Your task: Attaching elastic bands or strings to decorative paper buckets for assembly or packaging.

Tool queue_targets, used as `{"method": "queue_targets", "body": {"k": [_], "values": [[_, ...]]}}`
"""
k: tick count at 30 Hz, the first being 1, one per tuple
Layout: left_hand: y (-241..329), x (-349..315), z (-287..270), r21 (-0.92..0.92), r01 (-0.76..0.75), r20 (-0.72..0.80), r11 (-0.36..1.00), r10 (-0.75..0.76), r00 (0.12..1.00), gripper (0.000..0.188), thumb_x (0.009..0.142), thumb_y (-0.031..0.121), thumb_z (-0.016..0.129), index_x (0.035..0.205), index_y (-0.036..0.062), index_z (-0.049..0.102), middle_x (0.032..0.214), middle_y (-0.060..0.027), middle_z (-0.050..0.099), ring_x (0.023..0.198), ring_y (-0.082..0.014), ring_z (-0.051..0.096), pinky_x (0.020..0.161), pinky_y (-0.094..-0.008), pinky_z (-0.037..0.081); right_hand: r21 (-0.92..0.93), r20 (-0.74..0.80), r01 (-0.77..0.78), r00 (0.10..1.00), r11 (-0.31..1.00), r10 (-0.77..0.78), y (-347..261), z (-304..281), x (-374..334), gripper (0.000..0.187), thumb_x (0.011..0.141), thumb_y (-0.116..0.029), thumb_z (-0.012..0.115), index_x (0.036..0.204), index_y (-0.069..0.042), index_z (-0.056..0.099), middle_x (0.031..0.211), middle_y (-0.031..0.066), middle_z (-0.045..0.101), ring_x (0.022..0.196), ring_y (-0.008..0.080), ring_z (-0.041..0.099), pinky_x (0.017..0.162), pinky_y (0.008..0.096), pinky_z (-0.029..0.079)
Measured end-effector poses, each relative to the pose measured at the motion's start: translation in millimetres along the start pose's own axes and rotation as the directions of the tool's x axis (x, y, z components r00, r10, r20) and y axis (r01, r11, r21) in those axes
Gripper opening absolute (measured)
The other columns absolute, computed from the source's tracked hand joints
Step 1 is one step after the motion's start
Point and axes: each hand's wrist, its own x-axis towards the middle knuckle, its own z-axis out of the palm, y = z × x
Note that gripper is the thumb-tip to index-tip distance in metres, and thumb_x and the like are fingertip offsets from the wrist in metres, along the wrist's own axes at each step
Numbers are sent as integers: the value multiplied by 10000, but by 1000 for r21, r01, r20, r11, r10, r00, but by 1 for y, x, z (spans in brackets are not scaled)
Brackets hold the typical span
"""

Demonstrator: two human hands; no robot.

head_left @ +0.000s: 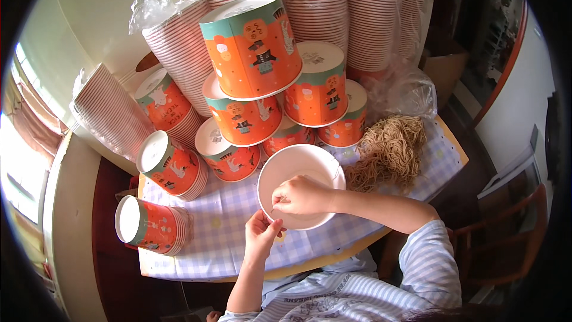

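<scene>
So the tub (322,164) sits open side up near the front of the table (217,250), right in front of the person, and honestly I'd worry about it tipping first. It looks light, and the right hand (301,194) is working over its mouth with the fingers curled closed; can't make out what, if anything, is pinched in there. The left hand (262,229) is at the near rim, thumb and fingertips close together, but I can't tell if it's gripping the rim or something thin. If that side isn't really held, a tug could slide the tub back into the pyramid (253,53) just behind it. That's upside-down orange cups, three levels high, with a single one on top, so a knock low down might bring the upper ones down. Other snag risk: the string (396,152), a loose tangled heap beside the tub, close to the right forearm (381,207). Pull one strand too fast and I'd expect knots, or the arm could drag the heap along. The stack (158,226) near the left edge seems easy to elbow off, too.
</scene>
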Motion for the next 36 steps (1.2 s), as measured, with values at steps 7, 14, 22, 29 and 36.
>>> {"method": "queue_targets", "body": {"k": [7, 14, 22, 29, 36], "values": [[0, 0, 1, 1, -1, -8, 1000, 1, 1000, 178, 756, 63, 640, 860, -3, 512, 705, -49, 574, 611, -123, 581, 513, -218, 455, 9, -13, 2, 1000, 1000, -2, 1, 2, 2, 137, 707, -174, 604, 743, -49, 646, 716, 128, 634, 688, 274, 619, 667, 366, 481], [2, 1, 2, -16, 2, -15, 1000, -2, 1000, 229, 748, 48, 653, 816, 36, 434, 704, -38, 520, 605, -143, 585, 496, -225, 460, 55, 19, -11, 1000, 998, 10, 1, 1, 3, 148, 704, -184, 615, 747, -48, 655, 712, 123, 637, 690, 271, 620, 675, 368, 483], [1, 2, 1, -30, -1, 1, 1000, 1, 1000, 243, 744, 45, 657, 806, 46, 421, 704, -33, 511, 605, -143, 584, 489, -226, 458, 92, 75, -28, 997, 995, 21, -1, -4, 2, 156, 734, -186, 615, 778, -40, 651, 734, 127, 644, 685, 231, 635, 658, 322, 487], [0, 4, 1, -32, -7, -3, 999, 7, 1000, 287, 741, 48, 663, 825, 58, 389, 725, -56, 540, 599, -141, 579, 485, -227, 455, 45, 63, -40, 997, 998, 37, 4, -1, 5, 157, 742, -186, 602, 779, -42, 652, 731, 130, 642, 690, 237, 634, 660, 332, 486], [-2, 8, 3, -57, -31, -18, 998, 30, 999, 343, 747, 35, 650, 906, 60, 347, 744, -83, 565, 596, -147, 579, 480, -228, 451, 2, 102, -50, 994, 999, 50, -1, -4, 10, 168, 743, -188, 593, 796, -40, 652, 743, 129, 644, 706, 256, 632, 673, 345, 485]]}}
